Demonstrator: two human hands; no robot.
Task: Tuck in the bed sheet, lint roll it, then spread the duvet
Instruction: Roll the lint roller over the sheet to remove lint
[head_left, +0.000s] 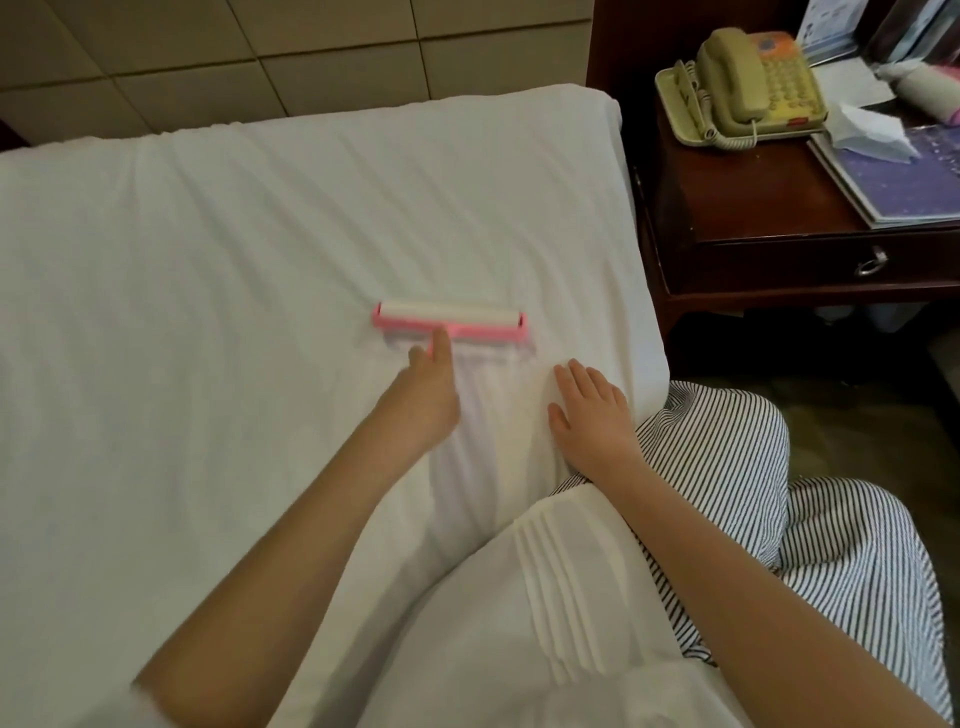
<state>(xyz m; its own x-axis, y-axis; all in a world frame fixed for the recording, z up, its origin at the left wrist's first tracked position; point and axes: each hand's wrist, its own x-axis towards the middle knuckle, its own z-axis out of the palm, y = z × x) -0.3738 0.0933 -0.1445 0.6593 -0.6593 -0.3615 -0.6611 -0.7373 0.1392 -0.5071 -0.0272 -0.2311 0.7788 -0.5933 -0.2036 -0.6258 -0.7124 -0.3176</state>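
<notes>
1. The left hand (423, 395) grips the pink roller (451, 321) by its handle, forefinger laid along the stem, likely to press the drum flat on the sheet (208, 270).
2. The right hand (592, 415) lies spread, palm down, holding nothing. It rests just beside the roller's path, probably to keep the cloth taut so it does not bunch.
3. The roller sits crosswise mid-bed, near the edge by the nightstand (779, 218), so this looks like the lint-rolling step.
4. The sheet looks drawn over the top corner, with slight creases.
5. No duvet is in view; spreading it remains. A phone (748, 83) stands well clear.
</notes>
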